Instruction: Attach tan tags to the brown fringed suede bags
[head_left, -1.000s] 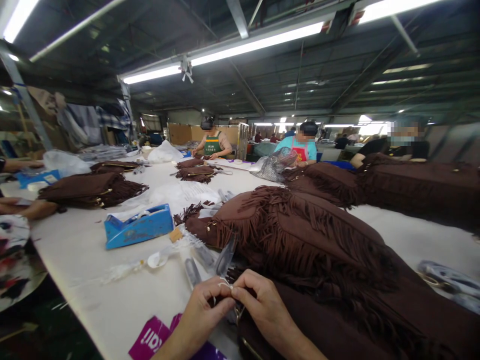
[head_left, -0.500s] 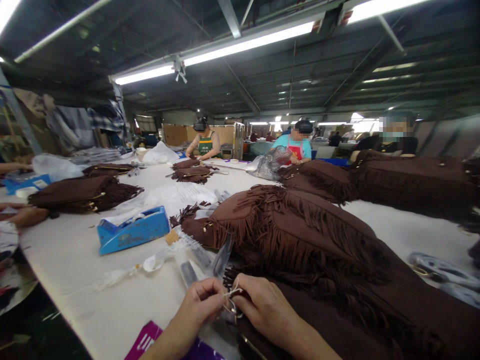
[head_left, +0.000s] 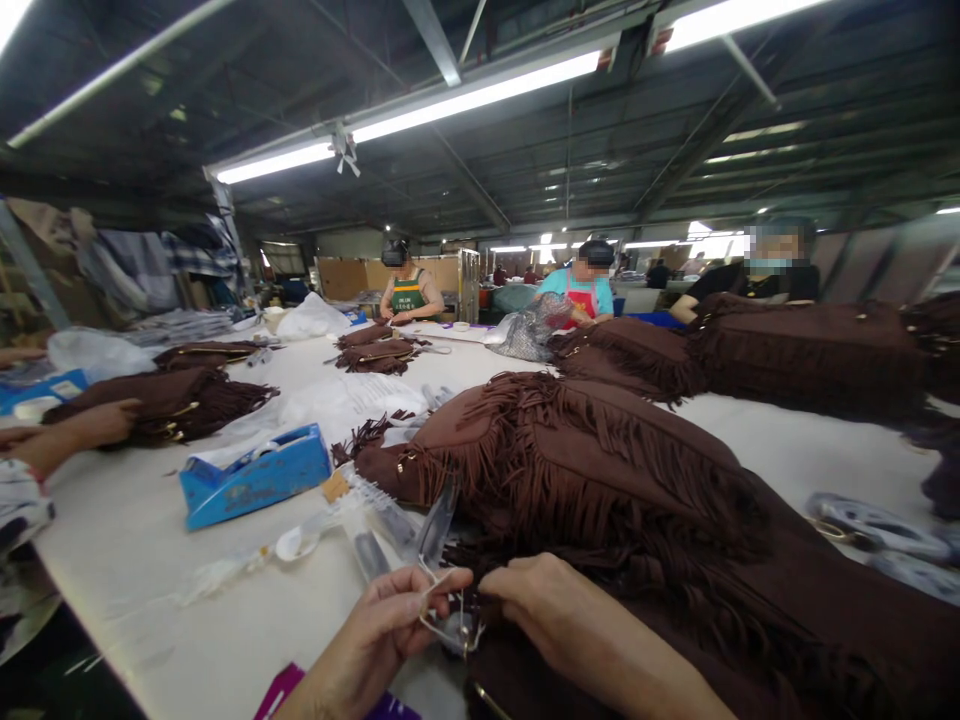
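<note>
A thin white string (head_left: pixel 433 598) loops over the fingers of my left hand (head_left: pixel 390 615), pinched between thumb and forefinger. It runs down to small metal hardware (head_left: pixel 466 642) at the edge of a dark brown fringed bag (head_left: pixel 517 675). My right hand (head_left: pixel 551 615) is beside it over the bag, fingers curled together, their tips partly hidden, so what they hold is not clear. Just ahead lies a heap of brown fringed bags (head_left: pixel 645 440). Clear plastic strips (head_left: pixel 371 550) lie beyond my left hand.
A blue tape dispenser (head_left: pixel 259 475) stands left on the white table (head_left: pixel 135 540). A purple printed piece (head_left: pixel 281 690) is by my left forearm. A co-worker's hand (head_left: pixel 105 425) touches a brown bag at the left. Other people work across the table. Plastic-wrapped rings (head_left: pixel 870 520) lie right.
My hands have moved apart from where they met at the string; the left still pinches it, now looped over its fingers. At the left, a co-worker's hand has reached onto a bag.
</note>
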